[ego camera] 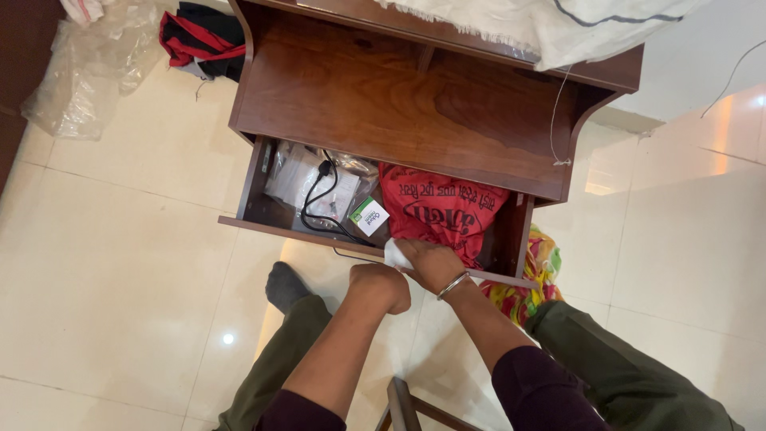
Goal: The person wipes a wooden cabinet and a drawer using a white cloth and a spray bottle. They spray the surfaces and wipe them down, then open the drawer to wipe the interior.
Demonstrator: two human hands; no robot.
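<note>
The wooden desk (399, 104) stands on a pale tiled floor (120, 279), seen from above, w/ its drawer (263, 209) pulled out toward the person. The left hand (381, 286) is closed in a fist at the front edge of the drawer; if it grips the edge or only rests there, I cannot tell, the fingers are curled under and hidden. The right hand (431, 262), w/ a metal bangle (452, 285) on the wrist, is just beside it, fingers bent down over a small white cloth (395, 254), which it presses on the front edge of the drawer, near the middle.

Inside the drawer, right part: a red bag w/ dark print (439, 209), touching the right hand. Left part: a black cable w/ plug (321, 199) lies over clear plastic packets (299, 177), and a small white-green card (369, 215) lies between the cable and the red bag, near the cloth.

Around: a white sack (558, 28) lies on the desk top & hangs over its edge, a thin string (556, 112) goes down from it. Behind the desk on the left, a red-black garment (199, 36) and crumpled clear plastic (88, 72) on the floor. A colourful cloth (535, 275) lies on the floor right of the drawer, beside the person's right knee. Foot in grey sock (283, 286) rests under the drawer front. A dark frame part (403, 405) shows at the bottom, between the legs.
</note>
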